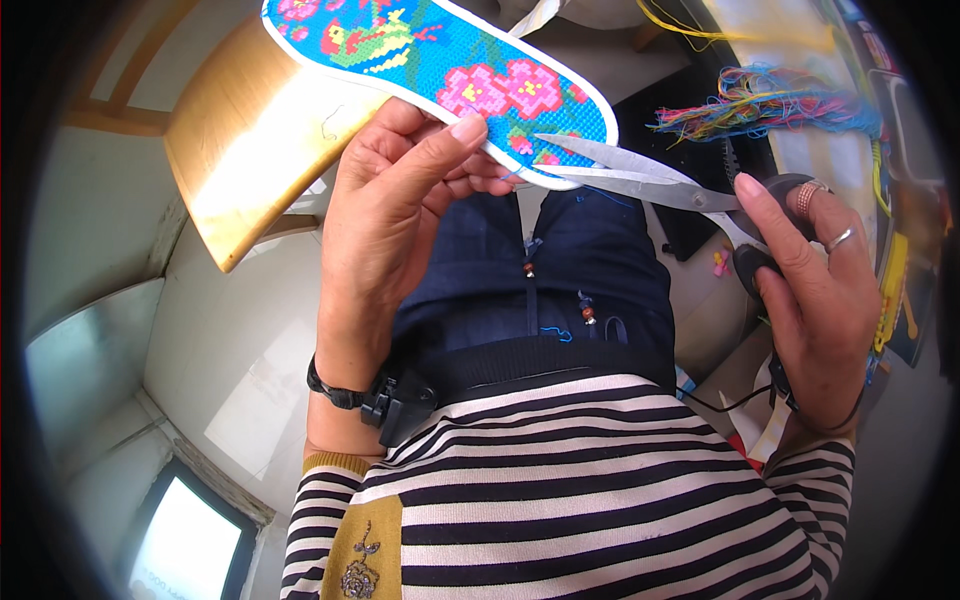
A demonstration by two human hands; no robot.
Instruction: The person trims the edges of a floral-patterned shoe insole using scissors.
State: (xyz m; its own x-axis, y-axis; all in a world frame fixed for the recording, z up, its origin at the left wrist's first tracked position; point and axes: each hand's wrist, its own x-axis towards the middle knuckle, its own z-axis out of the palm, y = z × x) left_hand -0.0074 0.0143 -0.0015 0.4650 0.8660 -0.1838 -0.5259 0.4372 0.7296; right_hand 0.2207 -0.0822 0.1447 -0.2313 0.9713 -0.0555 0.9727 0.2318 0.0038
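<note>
My left hand (395, 200) pinches the lower edge of a blue cross-stitched insole (575, 95) with pink flowers, green leaves and a white border, its thumb on top. My right hand (810, 280) holds large silver scissors (700, 197) with dark handles, fingers in the loops. The slightly parted blade tips lie at the insole's rounded right end, by the green and pink stitching. A thin blue thread (600, 197) dangles below that end.
A wooden seat (215, 150) stands at upper left. A bundle of multicoloured threads (760, 110) lies at upper right, with yellow strands (700, 30) above it. A lit screen (185, 540) shows at lower left. My lap in dark trousers is below the insole.
</note>
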